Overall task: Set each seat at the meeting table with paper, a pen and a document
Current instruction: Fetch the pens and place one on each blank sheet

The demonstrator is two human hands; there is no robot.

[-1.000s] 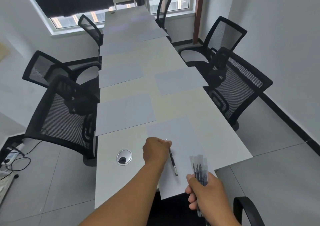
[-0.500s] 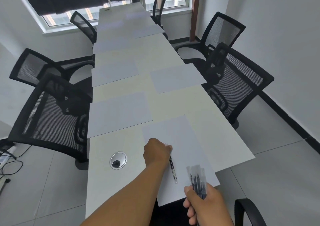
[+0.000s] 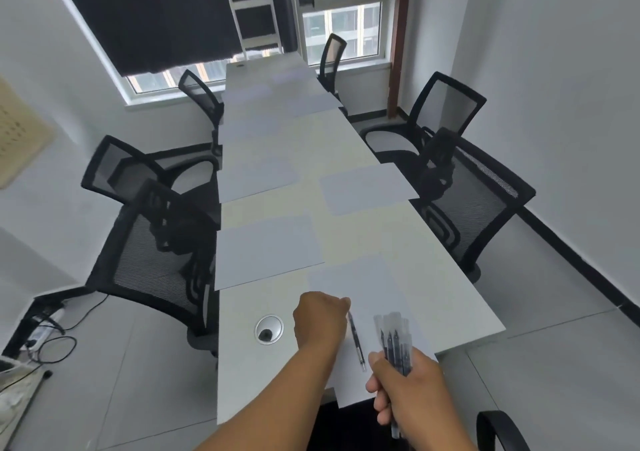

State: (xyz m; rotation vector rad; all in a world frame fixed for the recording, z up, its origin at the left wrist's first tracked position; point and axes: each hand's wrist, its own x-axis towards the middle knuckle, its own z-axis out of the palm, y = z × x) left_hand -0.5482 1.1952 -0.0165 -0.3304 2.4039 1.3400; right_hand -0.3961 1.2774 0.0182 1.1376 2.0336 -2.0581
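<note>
A long white meeting table runs away from me with several blank sheets of paper laid at the seats. The nearest sheet lies at the table's head, overhanging the front edge. On it lies a black pen. My left hand pinches the pen's upper end, fingers curled over it. My right hand grips a bundle of several black pens upright over the sheet's lower right corner. More sheets lie at the left seat and the right seat.
Black mesh chairs stand along both sides: the nearest left one, the nearest right one. A round cable grommet sits in the table left of my left hand. Cables and a power strip lie on the floor at left.
My left hand stays on the pen on the nearest sheet. The view has tilted up and shifted right. My right hand has barely moved with its bundle of pens.
</note>
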